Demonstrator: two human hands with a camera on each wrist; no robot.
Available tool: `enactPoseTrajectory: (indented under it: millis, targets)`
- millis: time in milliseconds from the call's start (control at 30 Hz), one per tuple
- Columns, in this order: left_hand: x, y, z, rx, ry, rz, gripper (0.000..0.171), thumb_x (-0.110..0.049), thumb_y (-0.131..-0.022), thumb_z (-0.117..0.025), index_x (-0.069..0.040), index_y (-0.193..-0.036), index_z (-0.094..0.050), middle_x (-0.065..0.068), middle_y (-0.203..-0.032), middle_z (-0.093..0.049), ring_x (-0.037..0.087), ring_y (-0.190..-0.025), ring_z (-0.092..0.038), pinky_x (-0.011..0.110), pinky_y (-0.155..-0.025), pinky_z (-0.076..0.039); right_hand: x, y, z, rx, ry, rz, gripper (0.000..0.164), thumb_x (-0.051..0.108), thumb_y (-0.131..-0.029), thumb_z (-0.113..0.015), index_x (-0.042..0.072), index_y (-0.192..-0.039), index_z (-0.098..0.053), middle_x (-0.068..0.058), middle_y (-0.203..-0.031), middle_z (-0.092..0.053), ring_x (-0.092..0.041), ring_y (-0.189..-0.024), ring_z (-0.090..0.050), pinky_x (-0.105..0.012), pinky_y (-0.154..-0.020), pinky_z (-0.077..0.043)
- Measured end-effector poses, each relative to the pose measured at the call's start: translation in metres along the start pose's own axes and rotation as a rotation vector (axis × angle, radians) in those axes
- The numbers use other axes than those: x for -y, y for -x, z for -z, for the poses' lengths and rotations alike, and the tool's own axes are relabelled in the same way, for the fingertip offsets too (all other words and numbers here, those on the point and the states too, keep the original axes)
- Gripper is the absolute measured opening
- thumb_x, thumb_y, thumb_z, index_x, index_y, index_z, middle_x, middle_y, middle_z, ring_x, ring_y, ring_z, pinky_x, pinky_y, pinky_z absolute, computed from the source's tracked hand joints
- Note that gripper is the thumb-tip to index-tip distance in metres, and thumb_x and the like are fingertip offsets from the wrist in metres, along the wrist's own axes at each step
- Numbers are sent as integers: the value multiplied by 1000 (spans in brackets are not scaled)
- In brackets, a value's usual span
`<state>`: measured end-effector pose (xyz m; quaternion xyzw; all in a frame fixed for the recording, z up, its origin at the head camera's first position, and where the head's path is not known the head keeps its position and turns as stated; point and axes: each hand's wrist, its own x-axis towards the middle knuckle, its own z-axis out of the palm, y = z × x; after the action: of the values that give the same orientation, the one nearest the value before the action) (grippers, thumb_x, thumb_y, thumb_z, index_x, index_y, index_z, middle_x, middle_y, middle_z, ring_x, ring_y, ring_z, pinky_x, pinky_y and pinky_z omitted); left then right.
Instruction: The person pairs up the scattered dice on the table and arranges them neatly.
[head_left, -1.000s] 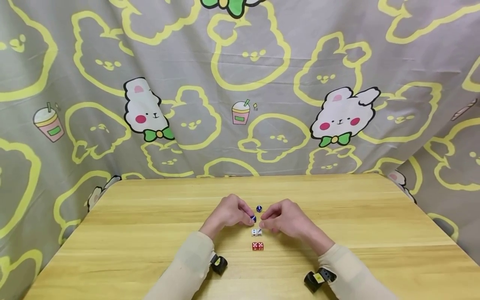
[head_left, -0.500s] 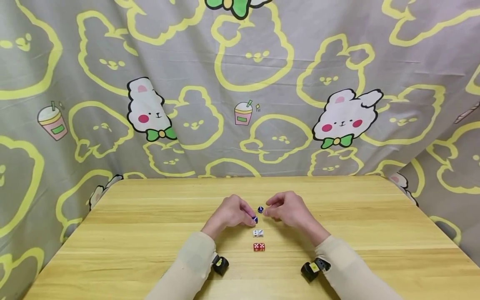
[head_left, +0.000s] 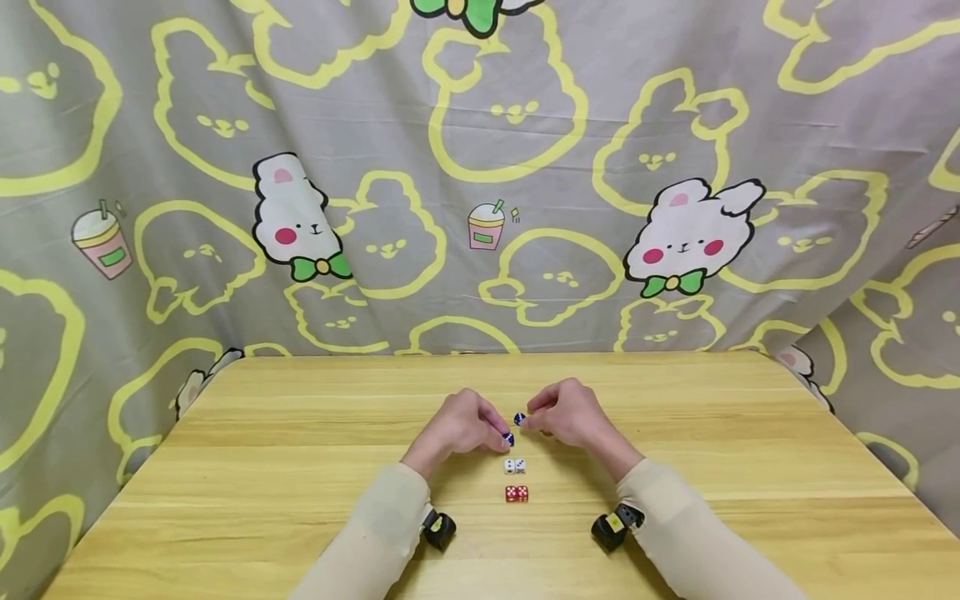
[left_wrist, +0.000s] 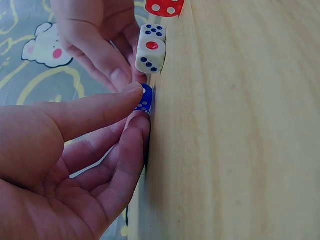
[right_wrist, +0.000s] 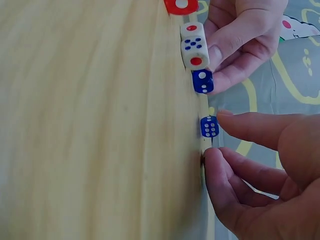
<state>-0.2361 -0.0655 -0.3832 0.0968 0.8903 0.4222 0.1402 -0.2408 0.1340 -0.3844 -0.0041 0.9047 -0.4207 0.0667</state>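
My left hand [head_left: 463, 423] pinches a blue die [head_left: 508, 439] between thumb and fingertips, low at the tabletop; the left wrist view shows this blue die [left_wrist: 145, 98] partly covered by the thumb. Slightly farther back lies a second blue die [head_left: 520, 419]. My right hand [head_left: 572, 412] reaches it from the right. In the right wrist view, the thumb is close beside that die [right_wrist: 209, 127], while the other fingers stay apart below it, leaving a gap. Nearer me, two white dice [head_left: 514, 467] sit side by side, and in front of them two red dice [head_left: 517, 493] form another pair.
All the dice are on a wooden table [head_left: 300, 433], roughly in a line running away from me. A grey curtain [head_left: 405, 125] with yellow outlines and rabbit prints hangs behind the table's back edge. Each wrist carries a black camera [head_left: 438, 530].
My right hand has moved back from beside the nearer blue die and the white dice to the farther blue die. The left hand keeps its pinch in about the same place.
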Motion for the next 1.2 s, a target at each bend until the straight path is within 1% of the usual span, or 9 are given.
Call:
enactPoseTrajectory:
  millis: [233,600,900,1067,1200]
  targets:
    - [0,-1,-1,0,-4,-1,13,-9,-79,-93,-10,-86,-82,1,-81,-80,14,-67,-68,24,-72,-50,2,-1,-3,13,37,11,20,17,-82,-92,9,-98,-82,-3,-88,-78,-15,-74,-66,-25,-63,-52]
    - [0,-3,0,0,-3,-16,13,-9,-79,-93,-9,-85,-82,1,-78,-80,12,-64,-67,23,-66,-50,3,-6,-5,-12,88,19,14,14,-81,-92,12,-92,-84,-2,-89,-80,-17,-82,-65,-24,-64,-50]
    - [0,-2,0,0,-4,-10,12,-9,-79,-93,-9,-86,-82,1,-80,-80,12,-64,-66,23,-67,-49,4,-4,-6,-6,82,32,11,11,-84,-89,9,-93,-84,-2,-88,-80,-16,-81,-65,-24,-64,-52]
    - [0,-2,0,3,9,1,12,-8,-80,-93,-9,-86,-82,1,-81,-80,13,-65,-66,23,-67,-49,4,-1,-5,16,53,18,10,9,-85,-87,9,-94,-83,-2,-86,-78,-14,-74,-66,-25,-61,-55]
    - [0,-2,0,7,13,8,12,-8,-80,-92,-9,-86,-82,2,-82,-80,14,-67,-66,24,-68,-49,2,2,-5,40,26,23,8,7,-86,-86,8,-93,-83,-2,-81,-77,-13,-70,-67,-25,-60,-56]
